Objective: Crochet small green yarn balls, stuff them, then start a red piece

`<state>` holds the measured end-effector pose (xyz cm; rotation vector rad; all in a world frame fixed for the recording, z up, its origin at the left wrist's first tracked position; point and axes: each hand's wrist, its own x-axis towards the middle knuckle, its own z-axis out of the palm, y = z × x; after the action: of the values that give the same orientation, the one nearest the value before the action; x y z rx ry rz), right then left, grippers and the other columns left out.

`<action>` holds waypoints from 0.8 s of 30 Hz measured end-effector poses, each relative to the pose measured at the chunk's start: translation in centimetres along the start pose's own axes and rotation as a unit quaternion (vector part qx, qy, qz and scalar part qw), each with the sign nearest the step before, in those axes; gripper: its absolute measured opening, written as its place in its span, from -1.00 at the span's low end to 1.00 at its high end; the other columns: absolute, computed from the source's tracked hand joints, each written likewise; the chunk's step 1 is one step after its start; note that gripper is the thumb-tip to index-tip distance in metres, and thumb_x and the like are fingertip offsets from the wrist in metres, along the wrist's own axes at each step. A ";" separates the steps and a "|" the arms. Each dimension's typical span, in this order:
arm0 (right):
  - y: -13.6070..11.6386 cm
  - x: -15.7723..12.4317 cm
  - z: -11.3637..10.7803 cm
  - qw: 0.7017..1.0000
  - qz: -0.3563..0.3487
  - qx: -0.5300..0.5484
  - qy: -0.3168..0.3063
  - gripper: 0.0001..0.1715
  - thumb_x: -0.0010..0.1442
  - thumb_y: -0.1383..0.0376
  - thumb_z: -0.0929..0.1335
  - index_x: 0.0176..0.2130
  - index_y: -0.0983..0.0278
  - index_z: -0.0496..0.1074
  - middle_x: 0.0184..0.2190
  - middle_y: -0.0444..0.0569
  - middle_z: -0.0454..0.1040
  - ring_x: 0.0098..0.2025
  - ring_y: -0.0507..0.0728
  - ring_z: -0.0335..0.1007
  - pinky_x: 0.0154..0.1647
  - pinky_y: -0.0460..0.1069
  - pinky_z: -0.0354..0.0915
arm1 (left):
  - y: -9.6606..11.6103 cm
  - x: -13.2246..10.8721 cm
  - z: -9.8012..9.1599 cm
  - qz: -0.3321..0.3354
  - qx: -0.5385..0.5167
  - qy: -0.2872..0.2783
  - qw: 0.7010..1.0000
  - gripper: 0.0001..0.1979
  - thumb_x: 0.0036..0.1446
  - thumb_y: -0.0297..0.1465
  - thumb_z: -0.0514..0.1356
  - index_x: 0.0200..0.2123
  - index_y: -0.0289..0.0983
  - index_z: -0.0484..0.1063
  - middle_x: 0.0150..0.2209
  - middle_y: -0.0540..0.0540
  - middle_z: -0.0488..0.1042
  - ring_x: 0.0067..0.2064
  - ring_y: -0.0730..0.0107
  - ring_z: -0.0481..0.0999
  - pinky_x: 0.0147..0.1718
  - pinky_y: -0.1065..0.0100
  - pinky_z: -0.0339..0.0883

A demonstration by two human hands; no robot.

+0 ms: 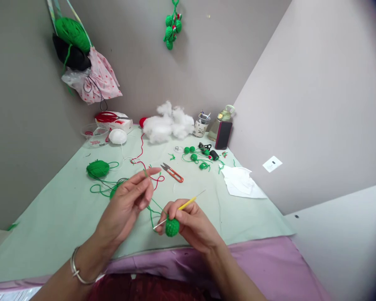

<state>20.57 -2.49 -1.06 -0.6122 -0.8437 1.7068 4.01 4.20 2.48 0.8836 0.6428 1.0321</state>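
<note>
My right hand (pixel 192 223) is closed around a yellow-handled crochet hook (pixel 184 205) and a small green crocheted ball (pixel 172 227), low in the middle of the view. My left hand (pixel 133 198) is raised a little to the left, index finger stretched out, with green yarn (pixel 151 207) pinched in its fingers and running down to the ball. The yarn trails back to a green yarn ball (pixel 97 168) on the pale green tablecloth (pixel 62 217). A silver bangle sits on my left wrist.
Orange-handled snips (pixel 173 172) and red yarn (pixel 141 155) lie behind my hands. Farther back are white stuffing (pixel 167 123), small green crocheted pieces (pixel 194 155), a phone (pixel 223 134), a cup, a bottle and white paper (pixel 240 182). Bags hang on the wall at left.
</note>
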 end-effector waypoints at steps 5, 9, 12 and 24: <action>0.2 0.2 0.0 1.000 0.001 -0.007 0.012 -0.68 0.09 0.11 0.58 -0.35 0.30 0.57 -0.47 -0.13 0.52 -0.43 0.06 0.57 -0.39 -0.08 0.43 | 1.3 0.8 -2.0 0.032 0.039 0.002 0.999 -0.85 0.24 -0.35 0.33 -0.15 -0.24 0.64 -0.59 0.08 0.33 -0.56 0.58 0.16 -0.56 0.58 0.17; -1.1 -0.3 -0.3 1.000 0.014 -0.001 -0.027 -0.69 0.10 0.13 0.58 -0.37 0.32 0.57 -0.49 -0.14 0.51 -0.47 0.07 0.59 -0.41 -0.08 0.44 | 3.4 2.4 -5.5 0.042 0.265 -0.105 0.958 -0.84 0.08 -0.29 0.43 -0.39 -0.28 0.65 -0.29 -0.16 0.62 -0.24 0.30 0.54 -0.28 0.41 0.43; -2.1 -0.6 -0.3 0.999 -0.001 0.008 -0.051 -0.75 0.13 0.19 0.57 -0.37 0.31 0.58 -0.47 -0.12 0.50 -0.43 0.09 0.61 -0.38 -0.06 0.46 | 6.4 4.3 -8.9 0.069 0.322 -0.035 0.944 -0.79 0.17 -0.30 0.32 -0.42 -0.32 0.58 -0.16 -0.09 0.64 -0.13 0.28 0.58 -0.16 0.31 0.42; -3.5 -0.1 0.7 0.995 -0.021 -0.040 -0.088 -0.75 0.12 0.16 0.57 -0.41 0.29 0.60 -0.45 -0.07 0.51 -0.46 0.10 0.58 -0.46 -0.04 0.46 | 0.4 1.9 0.2 -0.051 0.208 -0.319 0.923 -0.46 0.37 0.02 0.03 -0.54 -0.23 0.20 -0.54 0.09 0.10 -0.49 0.46 0.06 -0.50 0.40 0.11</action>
<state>22.18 -2.17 2.11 -0.4989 -1.0465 1.7133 4.74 5.92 2.82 1.4593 0.3417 0.4600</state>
